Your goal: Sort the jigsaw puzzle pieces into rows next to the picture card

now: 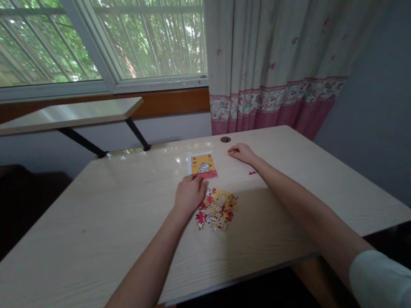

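My left hand rests palm down between the lower edge of a picture card and a heap of jigsaw puzzle pieces. Its fingers lie loosely on the card's lower left corner and the heap's upper edge. The card shows a white animal on a yellow and red ground. Red, yellow, white and plain beige pieces are jumbled together in the heap. Farther back on the right, my right hand pinches a small yellow puzzle piece at the tabletop. A few red pieces lie beside my right forearm.
The pale wooden desk has a round cable hole near its back edge. A raised shelf on dark legs stands at the back left. Behind are a barred window and a flowered curtain.
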A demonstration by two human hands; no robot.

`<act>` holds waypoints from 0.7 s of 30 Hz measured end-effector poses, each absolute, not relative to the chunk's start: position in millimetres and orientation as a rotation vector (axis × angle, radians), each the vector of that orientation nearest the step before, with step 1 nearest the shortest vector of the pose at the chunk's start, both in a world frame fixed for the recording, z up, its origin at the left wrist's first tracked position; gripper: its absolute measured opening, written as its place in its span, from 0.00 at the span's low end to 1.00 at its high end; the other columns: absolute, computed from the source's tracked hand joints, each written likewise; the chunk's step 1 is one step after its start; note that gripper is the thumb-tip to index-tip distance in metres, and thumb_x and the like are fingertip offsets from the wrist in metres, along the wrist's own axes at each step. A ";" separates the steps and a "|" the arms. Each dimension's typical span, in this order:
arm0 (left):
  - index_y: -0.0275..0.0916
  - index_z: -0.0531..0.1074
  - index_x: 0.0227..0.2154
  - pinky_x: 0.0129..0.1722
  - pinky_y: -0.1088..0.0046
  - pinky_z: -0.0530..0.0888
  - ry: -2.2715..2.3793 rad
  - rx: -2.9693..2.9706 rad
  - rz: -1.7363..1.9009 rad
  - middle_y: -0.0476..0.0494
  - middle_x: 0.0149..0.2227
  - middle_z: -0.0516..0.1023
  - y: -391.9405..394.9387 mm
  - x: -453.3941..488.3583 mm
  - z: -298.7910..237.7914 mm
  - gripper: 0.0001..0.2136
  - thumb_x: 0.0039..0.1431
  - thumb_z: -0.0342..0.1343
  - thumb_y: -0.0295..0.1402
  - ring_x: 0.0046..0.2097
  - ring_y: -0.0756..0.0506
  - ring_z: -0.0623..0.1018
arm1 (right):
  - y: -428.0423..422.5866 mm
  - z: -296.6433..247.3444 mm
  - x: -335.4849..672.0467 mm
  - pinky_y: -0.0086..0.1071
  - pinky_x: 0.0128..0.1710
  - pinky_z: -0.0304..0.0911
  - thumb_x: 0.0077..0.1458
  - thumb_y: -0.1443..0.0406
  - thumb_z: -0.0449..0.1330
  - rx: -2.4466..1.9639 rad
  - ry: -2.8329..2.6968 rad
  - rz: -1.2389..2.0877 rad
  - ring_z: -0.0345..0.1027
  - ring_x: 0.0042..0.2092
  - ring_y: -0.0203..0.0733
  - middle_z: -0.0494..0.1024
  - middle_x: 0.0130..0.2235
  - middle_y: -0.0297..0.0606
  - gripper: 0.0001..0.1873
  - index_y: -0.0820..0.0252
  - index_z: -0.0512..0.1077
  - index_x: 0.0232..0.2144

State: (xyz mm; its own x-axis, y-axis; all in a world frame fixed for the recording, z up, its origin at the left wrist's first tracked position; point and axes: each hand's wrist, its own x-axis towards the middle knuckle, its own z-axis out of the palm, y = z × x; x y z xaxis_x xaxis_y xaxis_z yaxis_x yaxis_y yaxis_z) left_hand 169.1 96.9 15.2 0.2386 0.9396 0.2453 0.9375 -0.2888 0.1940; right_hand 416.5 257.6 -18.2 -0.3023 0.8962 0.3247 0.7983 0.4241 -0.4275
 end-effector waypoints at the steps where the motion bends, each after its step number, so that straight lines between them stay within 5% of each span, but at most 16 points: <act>1: 0.37 0.73 0.40 0.45 0.66 0.67 1.863 2.470 0.497 0.37 0.43 0.74 96.8 169.4 15.2 0.16 0.60 0.43 0.37 0.45 0.41 0.72 | 257.3 -18.2 416.4 0.29 0.36 0.59 0.51 0.60 0.58 -1.430 -2.170 0.250 0.67 0.35 0.38 0.76 0.32 0.39 0.13 0.59 0.76 0.37; 13: 0.37 0.74 0.38 0.45 0.63 0.66 1.903 2.469 0.630 0.38 0.42 0.73 97.5 168.9 12.9 0.14 0.58 0.45 0.37 0.45 0.40 0.71 | 246.5 -4.5 414.0 0.28 0.33 0.59 0.49 0.64 0.59 -1.374 -2.188 0.261 0.66 0.32 0.36 0.76 0.31 0.38 0.12 0.63 0.75 0.37; 21: 0.37 0.75 0.32 0.40 0.65 0.67 1.690 2.554 0.664 0.39 0.36 0.74 87.8 179.9 20.0 0.12 0.57 0.46 0.33 0.41 0.41 0.71 | 145.3 9.3 390.7 0.32 0.40 0.59 0.53 0.64 0.57 -0.807 -2.546 0.256 0.67 0.36 0.38 0.76 0.31 0.38 0.08 0.60 0.75 0.32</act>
